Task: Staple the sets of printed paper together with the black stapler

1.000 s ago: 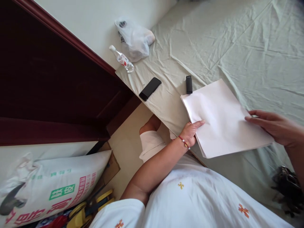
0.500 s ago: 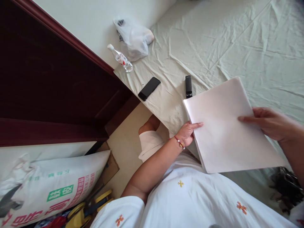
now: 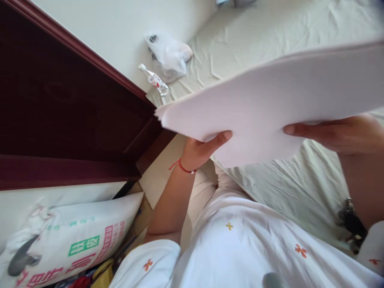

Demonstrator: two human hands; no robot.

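Note:
A stack of white paper (image 3: pixel 270 100) is lifted close to the camera, tilted above the bed. My left hand (image 3: pixel 201 150), with a red string bracelet at the wrist, grips the stack's lower left edge, thumb lying on top. My right hand (image 3: pixel 333 132) holds the stack's right side, thumb stretched over the top sheet. The paper hides the middle of the bed.
The bed sheet (image 3: pixel 270 188) is pale green and wrinkled. A plastic water bottle (image 3: pixel 154 79) and a white plastic bag (image 3: pixel 169 56) lie by the wall. A dark wooden panel (image 3: pixel 60 120) stands on the left. A printed sack (image 3: pixel 69 236) sits lower left. Something dark (image 3: pixel 351 224) lies at the lower right.
Both hands have lifted the paper stack off the bed towards the camera. It now covers the black phone and the small black object that showed before.

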